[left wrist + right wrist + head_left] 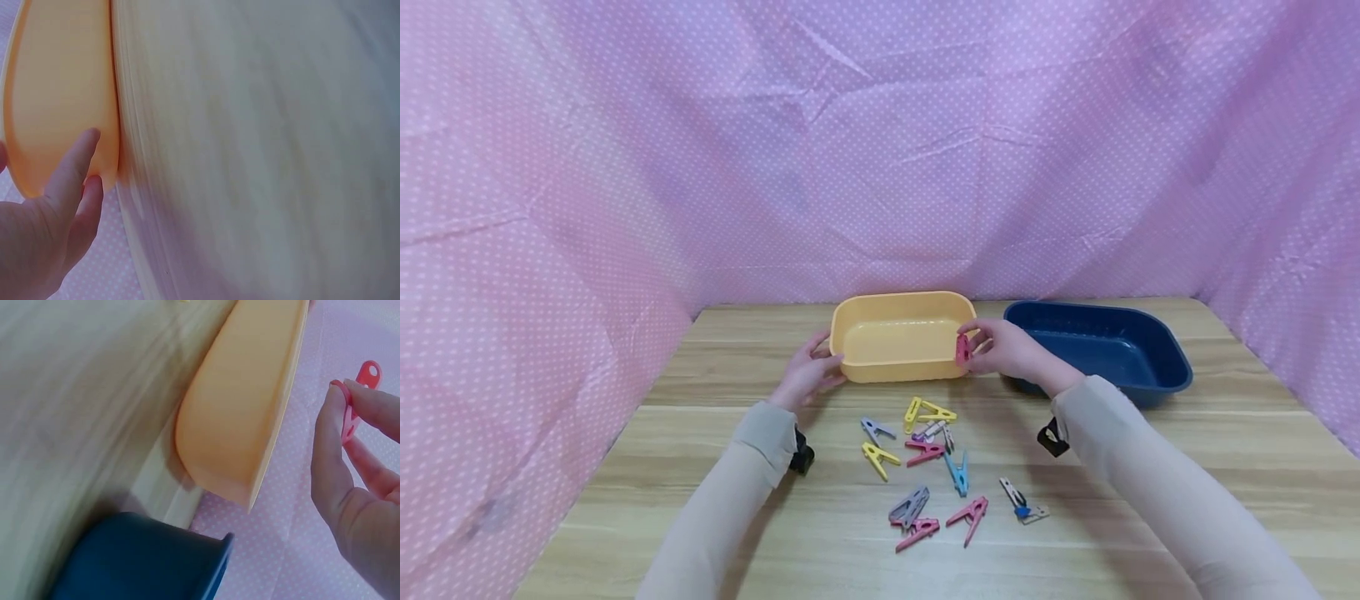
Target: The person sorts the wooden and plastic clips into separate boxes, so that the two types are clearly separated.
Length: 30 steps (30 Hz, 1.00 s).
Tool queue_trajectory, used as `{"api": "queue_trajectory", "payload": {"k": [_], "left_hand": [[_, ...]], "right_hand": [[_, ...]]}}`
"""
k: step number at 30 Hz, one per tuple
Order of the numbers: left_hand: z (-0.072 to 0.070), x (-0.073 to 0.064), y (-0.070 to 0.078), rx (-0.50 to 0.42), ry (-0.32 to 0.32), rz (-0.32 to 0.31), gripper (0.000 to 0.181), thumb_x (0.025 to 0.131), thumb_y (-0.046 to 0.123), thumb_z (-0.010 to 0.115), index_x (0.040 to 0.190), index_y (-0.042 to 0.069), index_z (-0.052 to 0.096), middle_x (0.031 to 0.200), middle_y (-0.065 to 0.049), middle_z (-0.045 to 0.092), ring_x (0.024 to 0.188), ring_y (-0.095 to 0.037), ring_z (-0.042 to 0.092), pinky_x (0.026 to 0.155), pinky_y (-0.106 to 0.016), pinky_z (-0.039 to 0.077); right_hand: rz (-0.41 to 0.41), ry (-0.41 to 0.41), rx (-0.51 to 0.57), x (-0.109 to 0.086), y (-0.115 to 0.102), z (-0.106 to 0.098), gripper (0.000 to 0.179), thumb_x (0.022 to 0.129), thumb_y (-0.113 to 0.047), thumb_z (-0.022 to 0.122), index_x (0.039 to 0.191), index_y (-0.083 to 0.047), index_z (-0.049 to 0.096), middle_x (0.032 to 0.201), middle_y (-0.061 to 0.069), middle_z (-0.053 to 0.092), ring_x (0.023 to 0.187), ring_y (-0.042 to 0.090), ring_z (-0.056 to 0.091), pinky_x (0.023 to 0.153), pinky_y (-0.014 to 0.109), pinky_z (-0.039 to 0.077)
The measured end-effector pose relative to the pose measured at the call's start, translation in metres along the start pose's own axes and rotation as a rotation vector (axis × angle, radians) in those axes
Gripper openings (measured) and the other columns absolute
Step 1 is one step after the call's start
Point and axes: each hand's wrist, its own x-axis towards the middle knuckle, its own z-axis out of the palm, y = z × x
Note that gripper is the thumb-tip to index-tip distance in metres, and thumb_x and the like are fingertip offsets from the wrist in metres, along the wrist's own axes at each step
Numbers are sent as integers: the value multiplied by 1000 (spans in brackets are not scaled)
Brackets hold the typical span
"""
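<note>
My left hand [808, 371] is at the left end of a yellow plastic basin [895, 371]. In the left wrist view its fingers [78, 162] lie nearly straight along the basin's outer wall. At the basin's right end my right hand [1003, 350] pinches a red clothespin [962, 349] between thumb and fingertips. The right wrist view shows that clothespin [369, 375] held up beside the basin's rim. In front of the basin several clothespins lie scattered, among them a yellow one [878, 458], a blue one [958, 473], a pink one [972, 518] and a grey one [910, 505].
A dark blue basin [1097, 346] stands to the right of the yellow one, under my right forearm. A clothespin with a blue part [1021, 504] lies at the right of the scatter. Pink dotted cloth [880, 167] hangs behind the wooden table [655, 500].
</note>
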Motion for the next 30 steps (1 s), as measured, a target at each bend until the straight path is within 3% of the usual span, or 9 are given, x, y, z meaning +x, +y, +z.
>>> {"api": "queue_trajectory", "payload": {"k": [5,15,30], "left_hand": [[1,0,1,1,2,3,64,95,0,50,151,16,24,140,-23,42,113,-34,55,96,-42,50],[3,-7,2,10,6,11,65,95,0,50,151,15,23,141,-24,41,118,-39,52,97,-44,49],[4,-5,0,-19,12,-6,64,95,0,50,151,17,23,142,-22,40,118,-36,52,98,-43,48]], "right_hand": [[24,37,17,12,-9,-1,53,83,-6,70,132,-4,50,109,18,58,90,25,59,76,31,58],[35,95,82,35,-24,-1,54,83,-2,69,133,0,46,106,20,57,81,21,63,75,29,59],[90,125,95,57,-20,12,53,82,3,68,131,2,46,106,21,57,81,22,63,76,31,59]]}}
